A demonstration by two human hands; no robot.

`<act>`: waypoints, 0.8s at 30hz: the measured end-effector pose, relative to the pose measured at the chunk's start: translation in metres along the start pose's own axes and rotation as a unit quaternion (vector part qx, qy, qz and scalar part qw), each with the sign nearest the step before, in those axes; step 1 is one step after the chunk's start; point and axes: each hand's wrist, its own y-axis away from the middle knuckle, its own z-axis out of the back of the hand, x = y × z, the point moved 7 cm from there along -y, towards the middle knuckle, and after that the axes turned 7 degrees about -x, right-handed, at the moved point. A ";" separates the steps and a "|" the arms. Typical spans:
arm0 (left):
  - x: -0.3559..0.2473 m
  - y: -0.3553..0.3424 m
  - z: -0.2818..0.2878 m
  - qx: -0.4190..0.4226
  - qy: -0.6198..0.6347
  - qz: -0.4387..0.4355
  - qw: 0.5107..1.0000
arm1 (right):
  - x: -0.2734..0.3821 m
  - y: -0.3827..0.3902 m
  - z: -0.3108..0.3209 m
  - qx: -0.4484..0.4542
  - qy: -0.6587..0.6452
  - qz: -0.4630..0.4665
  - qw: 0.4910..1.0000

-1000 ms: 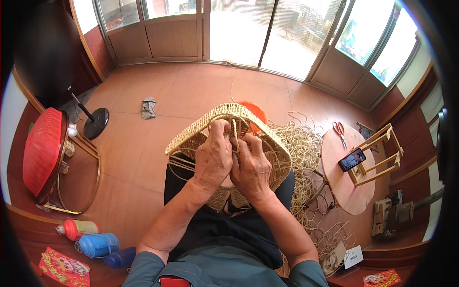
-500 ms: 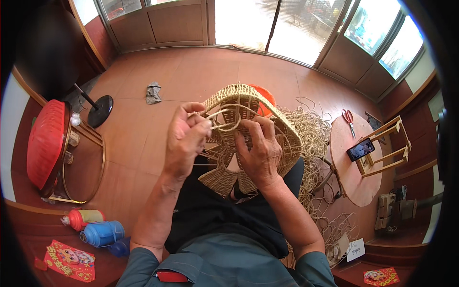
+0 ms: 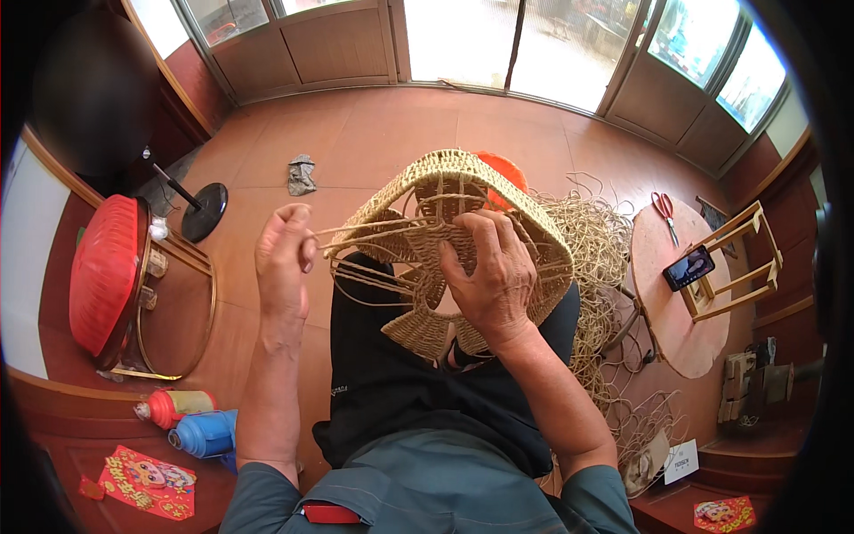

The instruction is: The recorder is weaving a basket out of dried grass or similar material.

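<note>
cord [image 3: 365, 228] pinched in the left hand [image 3: 285, 254] has been pulled outward, seemingly tightening the woven piece [image 3: 432, 244] under the right hand [image 3: 495, 271], whose grip is unclear.

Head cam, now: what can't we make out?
All in the head view:
Strand: gripped part hidden by the left hand.
Right hand: palm hidden by its own back.
Orange container: partly hidden behind the woven piece.
Phone screen: too small to read.
Glass doors: tops cut off by the upper edge.
</note>
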 end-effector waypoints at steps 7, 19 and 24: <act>-0.048 0.048 -0.078 0.119 -0.558 -0.434 0.698 | -0.010 0.000 -0.001 0.000 -0.010 -0.007 1.000; 0.015 0.029 -0.112 0.244 -0.248 0.008 0.937 | -0.012 0.002 -0.003 0.009 -0.016 -0.032 0.999; -0.002 0.038 -0.139 0.182 -0.413 -0.321 0.833 | -0.011 0.000 -0.002 0.002 -0.018 -0.029 0.999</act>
